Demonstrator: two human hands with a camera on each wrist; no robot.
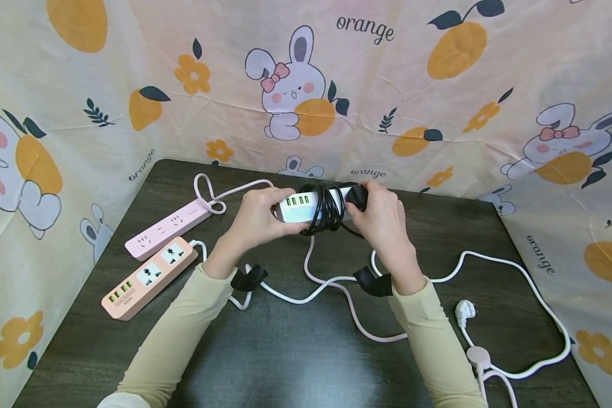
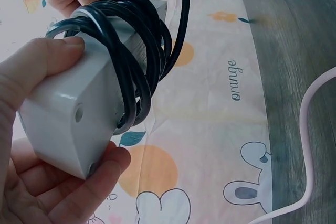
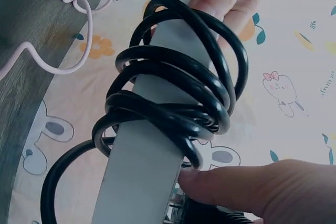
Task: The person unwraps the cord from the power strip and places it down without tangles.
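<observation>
A white power strip [image 1: 298, 209] with green-edged USB ports is held up over the table, its black cord [image 1: 328, 211] wound several times round the middle. My left hand [image 1: 257, 218] grips the strip's left end, thumb on one face and fingers under the other, as the left wrist view shows. At the opposite end my right hand [image 1: 385, 221] holds the black plug [image 1: 357, 197] against the strip. In the right wrist view the right thumb [image 3: 236, 184] presses beside the plug, and a loop of cord hangs free.
On the dark table [image 1: 265, 351] at left lie a pink power strip [image 1: 168, 229] and a peach one [image 1: 150, 277]. White and pale pink cords [image 1: 357, 320] cross below my hands. A white plug [image 1: 465, 311] lies at right. A printed cloth [image 1: 387, 113] hangs behind.
</observation>
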